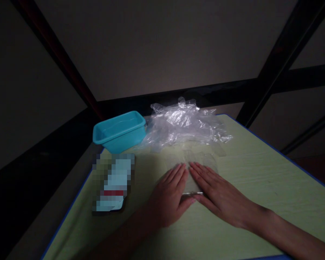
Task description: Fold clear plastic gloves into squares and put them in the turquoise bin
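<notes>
Plastic film (pixel 191 185), clear and thin, lies on the pale green bench (pixel 260 169) at lower centre of the frame. Left hand (pixel 168 196) and right hand (pixel 223 196) rest on it from either side, fingers extended and open, thumbs near its lower edge. Upper centre: crumpled clear plastic (pixel 181 124). Centre left: blue tub (pixel 124 139), with a pixelated flat object (pixel 118 178) below.
</notes>
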### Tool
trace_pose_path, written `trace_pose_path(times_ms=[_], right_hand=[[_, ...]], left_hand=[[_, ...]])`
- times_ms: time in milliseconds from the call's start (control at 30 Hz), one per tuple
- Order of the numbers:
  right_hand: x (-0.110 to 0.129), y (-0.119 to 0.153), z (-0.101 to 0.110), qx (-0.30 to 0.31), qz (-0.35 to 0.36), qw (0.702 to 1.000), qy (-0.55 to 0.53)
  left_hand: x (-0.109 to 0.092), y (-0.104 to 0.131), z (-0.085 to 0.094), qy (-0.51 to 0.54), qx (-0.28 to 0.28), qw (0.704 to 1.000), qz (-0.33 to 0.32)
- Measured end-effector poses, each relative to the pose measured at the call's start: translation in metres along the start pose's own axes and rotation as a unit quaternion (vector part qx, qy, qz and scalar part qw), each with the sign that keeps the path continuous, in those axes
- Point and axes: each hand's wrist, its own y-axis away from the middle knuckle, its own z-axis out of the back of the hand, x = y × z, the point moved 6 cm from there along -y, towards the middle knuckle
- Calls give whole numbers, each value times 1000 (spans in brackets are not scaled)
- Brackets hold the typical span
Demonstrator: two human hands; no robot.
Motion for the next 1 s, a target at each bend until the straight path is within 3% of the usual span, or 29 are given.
trace_pose_path(times_ms=[300,400,467,600,733,833,1000], right_hand=[[-1,4,-3,-7,-3,1000,17],[-5,6,6,-11,-20,1000,-15],[-16,4,19,-27,-55,997,-54],[-64,-5,46,-88,-188,967,-149],[-106,-24,42,-46,-261,942,-205],[-118,-35,34,-46,-267,938,-218],[-118,-40,26,-59,-279,927,-245]], left_hand=[[-1,-2,-2,-27,34,999,7],[0,-1,-3,-21,43,999,9],[2,-1,-4,-18,52,998,16],[1,-1,-3,-5,58,998,15],[-4,0,0,4,67,998,-11],[-8,1,3,12,68,997,-44],[-10,2,4,20,74,995,-68]])
